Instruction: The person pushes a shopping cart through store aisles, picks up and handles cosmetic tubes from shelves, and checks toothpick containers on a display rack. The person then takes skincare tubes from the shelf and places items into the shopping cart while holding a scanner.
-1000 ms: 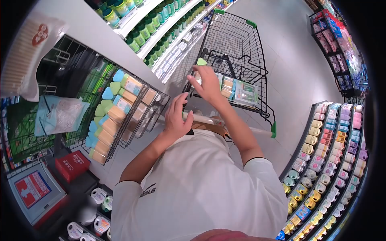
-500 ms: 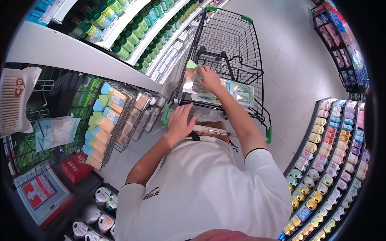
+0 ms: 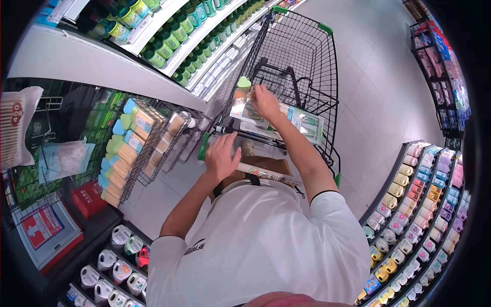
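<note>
The left hand (image 3: 223, 157) is resting with extended fingers over the left end of the handle (image 3: 271, 175) of the black wire cart (image 3: 326, 28); whether it is gripping cannot be told. The right hand (image 3: 267, 104) is hovering with bent fingers just beside the green-capped container (image 3: 243, 85), any grip being hidden from view. The container and the clear pack (image 3: 308, 125) are sitting within the cart's near end, beyond the handle.

black wire cart (image 3: 307, 40); in near end, clear-fronted packs (image 3: 311, 128), green-lidded container (image 3: 240, 95) beside them
</note>
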The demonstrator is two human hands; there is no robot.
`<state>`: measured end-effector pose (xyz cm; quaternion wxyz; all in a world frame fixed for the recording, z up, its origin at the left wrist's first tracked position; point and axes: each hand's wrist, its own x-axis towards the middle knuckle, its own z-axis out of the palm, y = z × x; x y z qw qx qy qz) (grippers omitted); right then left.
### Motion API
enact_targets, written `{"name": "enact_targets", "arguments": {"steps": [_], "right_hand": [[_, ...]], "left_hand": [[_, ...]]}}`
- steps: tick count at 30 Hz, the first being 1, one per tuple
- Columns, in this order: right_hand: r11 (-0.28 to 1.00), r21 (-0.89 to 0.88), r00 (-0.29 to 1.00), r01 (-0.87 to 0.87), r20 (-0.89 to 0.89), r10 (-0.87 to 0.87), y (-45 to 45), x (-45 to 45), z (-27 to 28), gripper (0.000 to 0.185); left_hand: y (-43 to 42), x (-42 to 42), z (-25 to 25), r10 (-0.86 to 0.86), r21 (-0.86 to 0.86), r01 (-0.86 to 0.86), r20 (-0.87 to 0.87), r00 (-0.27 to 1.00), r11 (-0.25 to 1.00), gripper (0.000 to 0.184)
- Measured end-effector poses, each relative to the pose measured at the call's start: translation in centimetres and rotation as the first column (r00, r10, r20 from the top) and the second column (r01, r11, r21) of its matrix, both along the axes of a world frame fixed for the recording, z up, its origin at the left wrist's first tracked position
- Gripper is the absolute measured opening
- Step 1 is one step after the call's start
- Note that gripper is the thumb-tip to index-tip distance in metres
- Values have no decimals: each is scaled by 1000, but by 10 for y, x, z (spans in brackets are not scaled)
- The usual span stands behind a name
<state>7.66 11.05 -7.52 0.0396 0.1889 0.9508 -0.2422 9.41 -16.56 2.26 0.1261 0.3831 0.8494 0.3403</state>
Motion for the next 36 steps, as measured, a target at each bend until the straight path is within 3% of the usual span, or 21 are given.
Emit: {"name": "enact_targets", "arguments": {"steps": [7, 9, 11, 12, 14, 15, 18, 19, 21, 23, 25, 29, 33, 36], "right_hand": [[996, -92, 998, 19, -63, -25, 4, 28, 3, 56], [994, -105, 984, 7, -175, -25, 1, 41, 12, 56], [994, -105, 971, -11, -240, -15, -7, 50, 35, 56], [994, -109, 953, -21, -303, -13, -14, 54, 51, 55], [985, -167, 920, -36, -391, -33, -32, 57, 89, 54], [972, -229, 879, -49, -471, -67, -44, 57, 108, 53], [959, -258, 795, -120, -603, -63, -79, 57, 149, 54], [955, -247, 749, -162, -661, -44, -90, 58, 159, 54], [956, -206, 735, -208, -678, 14, -110, 57, 172, 55], [968, -47, 616, -246, -779, 119, -127, 53, 176, 56], [954, -50, 607, -294, -781, 146, -145, 52, 179, 58], [914, 142, 454, -381, -832, 318, -181, 35, 178, 59], [854, 148, 419, -499, -821, 388, -224, 20, 200, 62], [843, -105, 603, -527, -746, 284, -250, 10, 220, 74]], "left_hand": [[1, 0, -2, 33, 62, -31, -26, 999, 998, 48], [1, -1, 2, 46, 67, -45, -13, 999, 997, 48], [1, -3, 7, 64, 128, -85, 162, 985, 988, 46], [1, -3, 7, 71, 131, -93, 163, 984, 987, 46], [2, -7, 4, 73, 221, -180, 420, 905, 958, 44], [3, -10, 6, 79, 226, -188, 418, 905, 956, 44], [5, -20, 39, -120, 361, -324, 808, 576, 874, 46], [2, -23, 53, -113, 365, -339, 807, 580, 867, 46], [-7, -29, 75, -208, 403, -413, 873, 441, 817, 47], [-21, -31, 85, -184, 382, -444, 886, 427, 810, 45], [-35, -30, 91, -253, 424, -493, 891, 376, 760, 45], [-72, -31, 109, -273, 432, -589, 899, 343, 683, 44], [-114, -38, 99, -152, 476, -599, 847, 509, 644, 42], [-144, -41, 100, -157, 510, -618, 831, 533, 599, 46]]}}
